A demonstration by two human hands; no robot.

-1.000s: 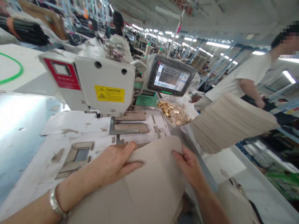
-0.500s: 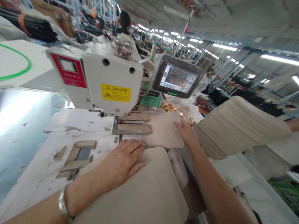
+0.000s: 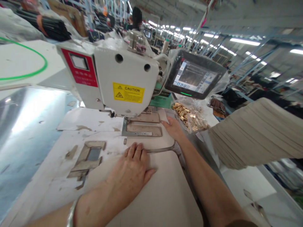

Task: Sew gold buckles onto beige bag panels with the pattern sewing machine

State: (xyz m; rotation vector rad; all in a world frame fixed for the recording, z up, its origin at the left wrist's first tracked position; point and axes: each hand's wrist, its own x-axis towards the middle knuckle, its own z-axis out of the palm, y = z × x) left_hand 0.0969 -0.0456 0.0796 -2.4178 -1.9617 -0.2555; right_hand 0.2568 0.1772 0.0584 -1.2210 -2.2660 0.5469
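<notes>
1. The left hand (image 3: 134, 165) lies flat and open, fingers together, on a large beige panel (image 3: 153, 195) with a rounded corner. It presses down without gripping, and the bracelet (image 3: 71, 212) on that wrist sits clear of the panel.
2. The right hand (image 3: 174, 128) is also open, its fingers spread on a second beige panel (image 3: 163, 140) that reaches toward the metal clamp frame (image 3: 142, 133). Neither hand pinches anything.
3. Both panels lie on the tabletop (image 3: 21, 157), in front of the sewing machine head (image 3: 123, 75). A thin curved metal strip (image 3: 161, 150) runs between them. I cannot tell whether the panels overlap there.
4. The panels look light, thin and fairly limp, and the smooth face may slide. A flat palm should control one better than a pinch, and a panel is probably best taken by its edges, near the rounded corners.
5. A thick stack of beige panels (image 3: 255, 132) sags at the right, its support out of view. A bag of brass fittings (image 3: 189, 118) lies just beyond the right hand, below the touchscreen (image 3: 195, 74).
</notes>
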